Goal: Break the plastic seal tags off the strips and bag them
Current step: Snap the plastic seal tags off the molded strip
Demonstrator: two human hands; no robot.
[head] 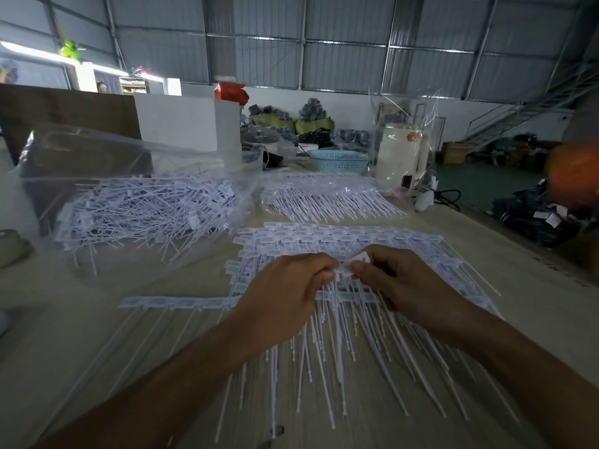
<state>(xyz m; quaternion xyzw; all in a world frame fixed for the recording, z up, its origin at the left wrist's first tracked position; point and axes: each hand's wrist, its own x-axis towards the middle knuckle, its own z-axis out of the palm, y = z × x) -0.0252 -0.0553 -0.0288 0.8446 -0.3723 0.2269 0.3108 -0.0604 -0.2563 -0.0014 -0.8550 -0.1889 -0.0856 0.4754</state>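
Left hand [285,286] and right hand [393,277] brought together over the middle of the desk [534,303], fingertips nearly meeting. Both curled, pinching a white tag [351,265] between them; tag raised just above the strips [340,241], small, flat, rectangular, tilted. Exact finger placement on the tag blurred, apparently thumb and forefinger on each side.

Strips spread beneath and beyond both hands: overlapping rows of joined rectangular white heads with faint printed marks, thin stiff tails fanning toward the viewer. One strip [176,301] lying apart, just left of the left hand, heads in a straight line, tails pointing down the desk.

Bag [97,150] on the left, well apart from the hands: clear, glossy, crumpled film, mouth gaping toward the centre. Loose tags [146,212] heaped inside in a tangled pile, tails crossing at all angles.

Second bundle [327,196] beyond the strips, partly under clear film, tails combed in parallel.

Desk surface pale, matte, wood-grained.

At the far end: blue perforated plastic basket [337,160], and beside it a cream, smooth, rounded jug [400,153] under clear wrap.
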